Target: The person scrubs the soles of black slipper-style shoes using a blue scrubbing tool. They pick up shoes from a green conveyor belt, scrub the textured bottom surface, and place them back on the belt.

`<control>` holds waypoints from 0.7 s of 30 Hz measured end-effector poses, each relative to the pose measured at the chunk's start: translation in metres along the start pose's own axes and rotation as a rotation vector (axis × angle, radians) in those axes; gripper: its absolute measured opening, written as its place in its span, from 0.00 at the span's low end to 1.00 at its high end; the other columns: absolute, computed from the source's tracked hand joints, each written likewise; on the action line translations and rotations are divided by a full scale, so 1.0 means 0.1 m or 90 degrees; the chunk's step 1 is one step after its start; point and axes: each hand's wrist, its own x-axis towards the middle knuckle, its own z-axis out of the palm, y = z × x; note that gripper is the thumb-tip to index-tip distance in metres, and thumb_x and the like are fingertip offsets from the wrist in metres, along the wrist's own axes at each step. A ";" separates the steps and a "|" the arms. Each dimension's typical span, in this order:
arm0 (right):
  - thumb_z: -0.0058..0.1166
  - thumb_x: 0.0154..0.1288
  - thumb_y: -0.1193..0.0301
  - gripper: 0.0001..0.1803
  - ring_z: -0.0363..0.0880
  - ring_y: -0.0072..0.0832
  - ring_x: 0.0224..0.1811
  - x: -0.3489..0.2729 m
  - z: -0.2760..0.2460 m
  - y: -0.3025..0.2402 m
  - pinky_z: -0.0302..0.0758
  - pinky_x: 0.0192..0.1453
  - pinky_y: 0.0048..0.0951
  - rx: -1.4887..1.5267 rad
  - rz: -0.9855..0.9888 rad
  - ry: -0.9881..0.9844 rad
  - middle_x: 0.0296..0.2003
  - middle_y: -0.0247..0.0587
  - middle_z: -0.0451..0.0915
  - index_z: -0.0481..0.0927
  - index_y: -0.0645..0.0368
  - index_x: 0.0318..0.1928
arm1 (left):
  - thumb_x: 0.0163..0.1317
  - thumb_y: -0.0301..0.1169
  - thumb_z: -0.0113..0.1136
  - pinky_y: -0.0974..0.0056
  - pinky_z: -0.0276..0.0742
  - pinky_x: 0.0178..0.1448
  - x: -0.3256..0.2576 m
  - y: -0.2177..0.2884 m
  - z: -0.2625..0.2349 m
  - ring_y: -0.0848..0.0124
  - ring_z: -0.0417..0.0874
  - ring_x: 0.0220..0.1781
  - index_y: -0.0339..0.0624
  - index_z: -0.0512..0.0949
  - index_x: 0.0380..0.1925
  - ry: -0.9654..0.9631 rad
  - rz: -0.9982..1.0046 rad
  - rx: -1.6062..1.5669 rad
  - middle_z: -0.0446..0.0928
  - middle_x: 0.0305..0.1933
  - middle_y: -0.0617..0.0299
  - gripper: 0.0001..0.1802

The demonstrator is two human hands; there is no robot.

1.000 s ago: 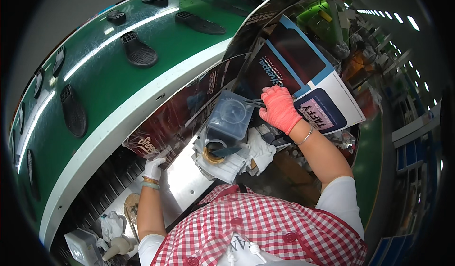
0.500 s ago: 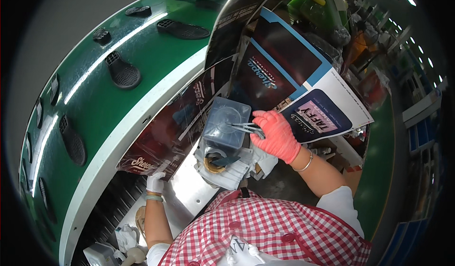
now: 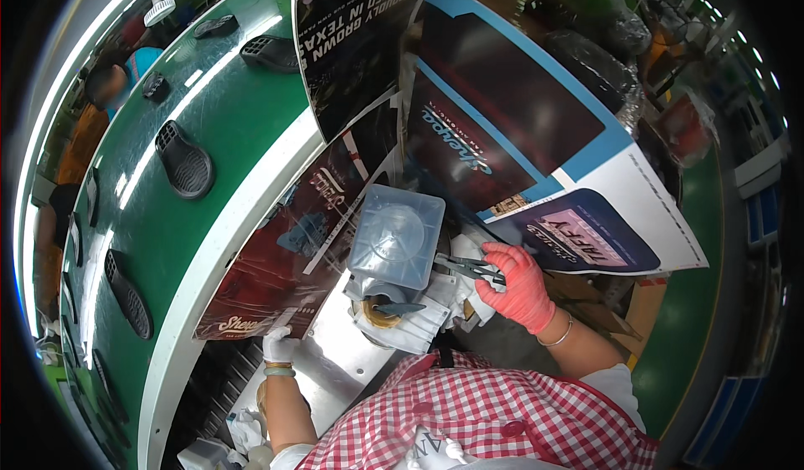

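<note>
My left hand, in a white glove, is at the lower edge of a dark red printed sheet; most of its fingers are hidden there. In a pink glove, my right hand is closed around a grey two-pronged metal tool. The tool's tips point left, just beside a translucent plastic tub. Below the tub sit a roll of tan tape and a stack of white sheets, on a metal surface.
Black shoe soles lie spread along a green conveyor with a pale rim on the left. Large printed boards stand upright beyond the tub. Across the conveyor is another person. Cardboard stands at the right.
My right hand and its tool have moved from above the tub to its right side and lower. The view has shifted; another person has come into view. My left hand stays at the sheet's edge.
</note>
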 end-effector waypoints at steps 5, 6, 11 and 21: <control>0.64 0.44 0.69 0.18 0.74 0.40 0.45 0.04 0.14 0.08 0.72 0.51 0.37 0.060 0.021 0.001 0.47 0.42 0.76 0.76 0.61 0.37 | 0.31 0.17 0.65 0.66 0.77 0.36 -0.01 0.07 0.02 0.61 0.82 0.29 0.39 0.81 0.22 0.008 -0.004 0.028 0.80 0.24 0.54 0.12; 0.64 0.44 0.69 0.18 0.75 0.40 0.45 0.04 0.16 0.09 0.72 0.51 0.37 0.077 0.027 0.003 0.46 0.42 0.76 0.76 0.61 0.37 | 0.32 0.17 0.65 0.66 0.77 0.35 -0.01 0.06 0.02 0.61 0.82 0.29 0.39 0.81 0.22 0.004 -0.005 0.033 0.80 0.24 0.54 0.11; 0.64 0.43 0.71 0.18 0.76 0.40 0.43 0.03 0.20 0.18 0.74 0.48 0.37 0.127 0.059 0.022 0.45 0.43 0.77 0.75 0.61 0.37 | 0.35 0.16 0.61 0.65 0.77 0.34 -0.01 0.12 0.04 0.60 0.82 0.27 0.40 0.81 0.20 0.056 0.026 0.022 0.80 0.24 0.53 0.10; 0.64 0.44 0.73 0.20 0.78 0.41 0.41 0.12 0.20 0.06 0.76 0.45 0.35 0.193 0.054 0.034 0.45 0.47 0.77 0.73 0.63 0.40 | 0.40 0.17 0.61 0.65 0.76 0.40 -0.14 0.03 0.10 0.62 0.82 0.33 0.39 0.81 0.25 0.060 -0.097 -0.123 0.81 0.29 0.53 0.09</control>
